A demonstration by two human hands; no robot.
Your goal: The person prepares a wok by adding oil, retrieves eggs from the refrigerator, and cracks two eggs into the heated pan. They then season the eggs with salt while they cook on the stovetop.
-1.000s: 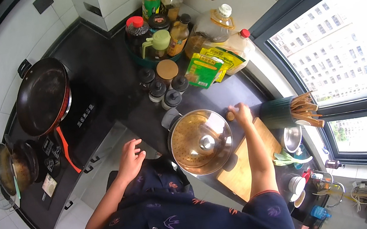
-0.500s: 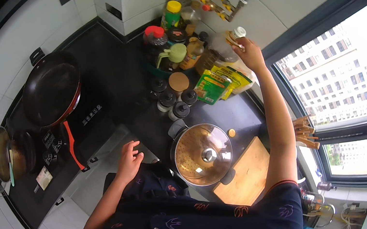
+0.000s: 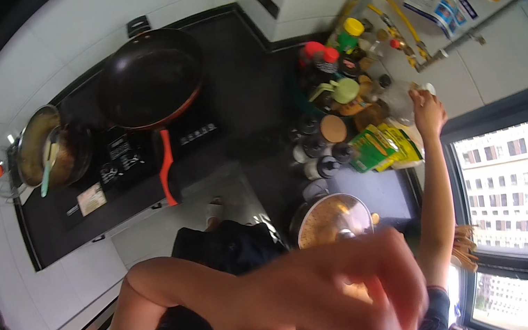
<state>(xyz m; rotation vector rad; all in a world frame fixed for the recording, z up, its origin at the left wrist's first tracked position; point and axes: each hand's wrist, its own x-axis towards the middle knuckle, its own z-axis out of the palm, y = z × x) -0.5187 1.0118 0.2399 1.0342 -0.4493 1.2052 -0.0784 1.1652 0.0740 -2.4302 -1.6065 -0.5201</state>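
My right hand [image 3: 429,113] reaches to the back right corner. Its fingers are closed round the upper part of a clear plastic jug [image 3: 399,103] with a white cap [image 3: 431,89]. My left hand [image 3: 315,297] is raised very near the camera, large and smeared by motion, so its finger pose is unclear. Behind it a pot with a glass lid [image 3: 330,217] stands on the dark counter, partly covered by the hand. Green and yellow food packets [image 3: 373,148] lie beside the jug.
Left on the hob are a black frying pan [image 3: 150,79] with a red handle and a smaller pan [image 3: 38,145] holding a spatula [image 3: 51,167]. Several jars [image 3: 323,167] and bottles crowd the corner. A window [image 3: 518,184] lies right; yellow gas pipes [image 3: 400,24] run behind.
My left hand has risen from beside the counter edge up close to the camera. The right hand stays at the jug. The view has shifted, so the counter sits lower and further right.
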